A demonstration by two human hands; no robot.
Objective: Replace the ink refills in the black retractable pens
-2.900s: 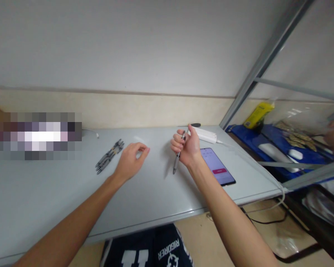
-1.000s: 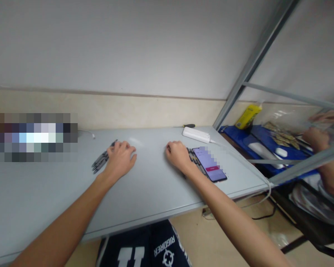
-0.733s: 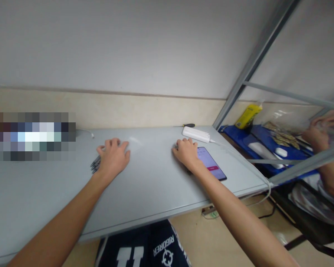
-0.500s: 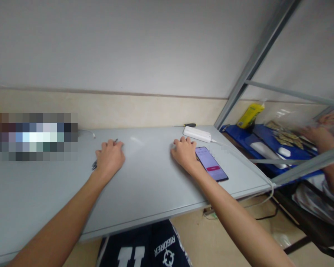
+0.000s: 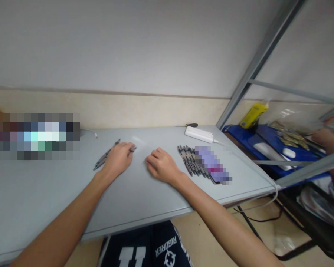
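Observation:
My left hand [image 5: 119, 157] is closed on a pen [image 5: 133, 148] whose grey end sticks out past the fingers; the rest of it is hidden. Beside that hand, on its left, grey-and-black pens [image 5: 100, 161] lie slanted on the desk, partly covered by it. To the right, my right hand [image 5: 161, 165] rests low over the desk with fingers curled together, and no pen shows in it. Further right, several similar pens [image 5: 189, 162] lie side by side in a slanted row, against a phone [image 5: 211, 163] that is pixelated.
Behind the phone lie a white power strip [image 5: 199, 134] with a cable and a screwdriver [image 5: 192, 125]. A pixelated object [image 5: 39, 135] stands at the left. Past the metal frame [image 5: 247, 83], a co-worker's arm [image 5: 323, 139] is over a blue table [image 5: 235, 130].
My right hand has moved left, away from the phone, uncovering the row of pens. My left hand has shifted right, and a pen end now shows at its fingers.

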